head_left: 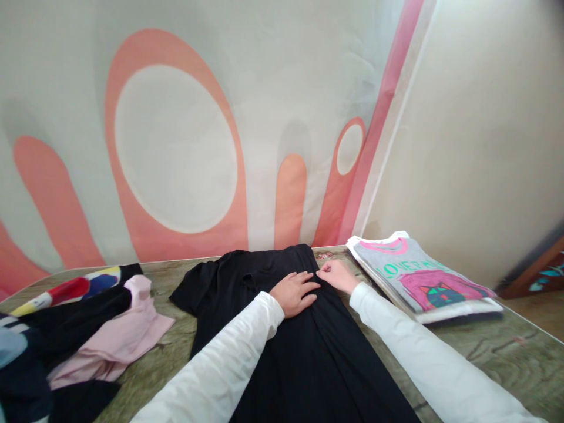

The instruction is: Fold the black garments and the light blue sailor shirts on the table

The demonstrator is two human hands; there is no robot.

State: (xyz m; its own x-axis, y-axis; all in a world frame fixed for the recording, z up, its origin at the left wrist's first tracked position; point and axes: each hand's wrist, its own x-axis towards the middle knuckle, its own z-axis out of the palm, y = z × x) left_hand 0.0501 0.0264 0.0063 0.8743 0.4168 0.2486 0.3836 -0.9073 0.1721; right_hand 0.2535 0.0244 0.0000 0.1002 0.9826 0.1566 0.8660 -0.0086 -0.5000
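Black garment [304, 358] flat on table [506, 346], centre; lower end cut off by frame, part hidden under left forearm. Left hand [294, 294] palm-down on it, fingers slightly spread. Right hand [337, 275] at its right edge, fingers drawn narrow; cannot tell whether cloth is pinched. Clothes heap [106, 341] at left, cropped by frame. Shirt stack [434, 276] beyond right forearm; lettering partly illegible, lower layers mostly covered.
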